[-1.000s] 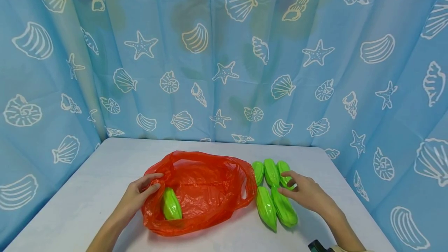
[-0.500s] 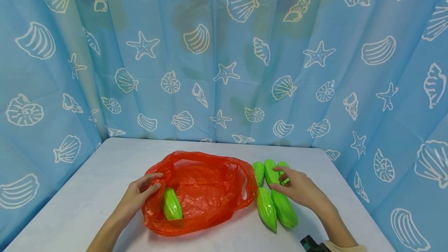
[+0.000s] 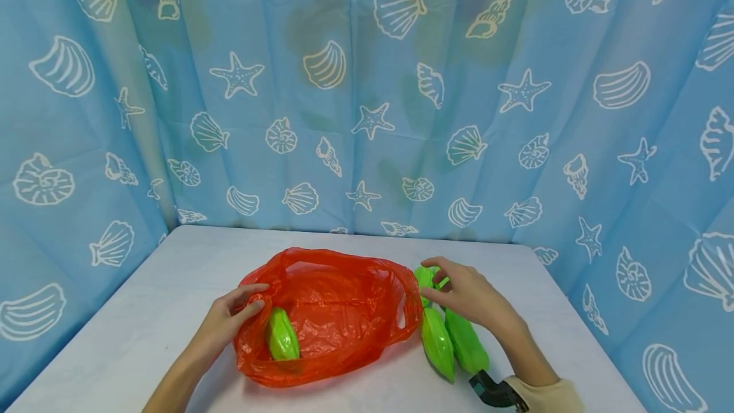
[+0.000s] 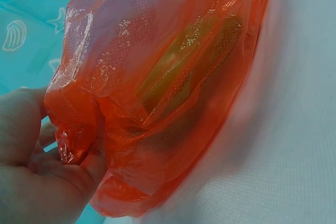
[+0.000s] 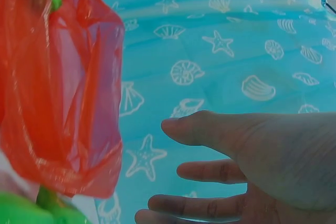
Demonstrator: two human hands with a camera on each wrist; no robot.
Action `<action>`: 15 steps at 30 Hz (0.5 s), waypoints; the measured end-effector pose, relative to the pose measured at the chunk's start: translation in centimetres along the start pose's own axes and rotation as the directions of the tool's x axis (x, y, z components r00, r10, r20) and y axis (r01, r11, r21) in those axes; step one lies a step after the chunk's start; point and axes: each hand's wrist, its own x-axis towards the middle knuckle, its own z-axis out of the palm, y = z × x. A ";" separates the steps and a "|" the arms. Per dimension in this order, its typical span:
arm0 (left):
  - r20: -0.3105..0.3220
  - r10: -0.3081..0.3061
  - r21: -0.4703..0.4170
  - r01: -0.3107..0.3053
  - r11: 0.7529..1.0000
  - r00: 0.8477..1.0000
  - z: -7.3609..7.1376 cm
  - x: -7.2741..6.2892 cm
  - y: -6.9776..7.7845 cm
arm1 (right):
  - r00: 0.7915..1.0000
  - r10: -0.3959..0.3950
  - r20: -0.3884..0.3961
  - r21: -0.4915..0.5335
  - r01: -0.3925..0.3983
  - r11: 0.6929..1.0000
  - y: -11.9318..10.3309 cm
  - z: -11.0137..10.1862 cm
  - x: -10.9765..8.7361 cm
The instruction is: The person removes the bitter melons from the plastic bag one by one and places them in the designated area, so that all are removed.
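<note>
A red plastic bag (image 3: 338,301) lies on its side with its mouth spread wide. Inside it, near the left end, is a glossy green, ridged, gourd-like vegetable (image 3: 283,336). My left hand (image 3: 220,324) pinches the bag's left edge between thumb and fingers; in the left wrist view the bunched plastic (image 4: 73,140) sits in its grip. Several similar green vegetables (image 3: 438,344) lie in a cluster against the bag's right side. Over the rear ones hovers my right hand (image 3: 473,295), fingers spread and holding nothing. It partly covers that back row.
A white-covered table (image 3: 172,279) carries everything. Blue curtains (image 3: 355,94) with white shell prints hang behind and on both sides. A dark wrist device (image 3: 496,394) and a beige sleeve (image 3: 545,395) show on the right arm.
My right hand has moved left and slightly back over the rear green vegetables, covering more of them. The left hand and the bag have stayed in place.
</note>
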 end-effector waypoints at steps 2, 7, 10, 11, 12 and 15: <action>-0.001 -0.001 0.002 0.001 1.000 1.000 0.0 0.0 0.0 | 1.000 -0.002 0.004 0.004 0.002 1.000 -0.6 0.1 0.3; 0.000 0.001 -0.002 -0.001 1.000 1.000 0.0 0.0 0.0 | 1.000 -0.005 0.008 0.010 0.005 1.000 -1.9 0.4 1.0; 0.003 0.000 -0.008 0.000 1.000 1.000 0.1 -0.1 0.1 | 1.000 -0.011 0.005 0.008 0.011 1.000 -2.7 0.8 1.5; 0.002 -0.001 -0.008 0.001 1.000 1.000 0.1 -0.1 0.1 | 1.000 -0.011 0.006 0.009 0.011 1.000 -2.9 0.9 1.6; 0.002 -0.002 -0.010 0.002 1.000 1.000 0.1 -0.2 0.1 | 1.000 -0.012 0.009 0.012 0.012 1.000 -3.1 1.1 1.7; 0.001 -0.005 -0.013 0.005 1.000 1.000 0.1 -0.3 0.1 | 1.000 -0.018 0.016 0.019 0.017 1.000 -3.7 1.5 2.0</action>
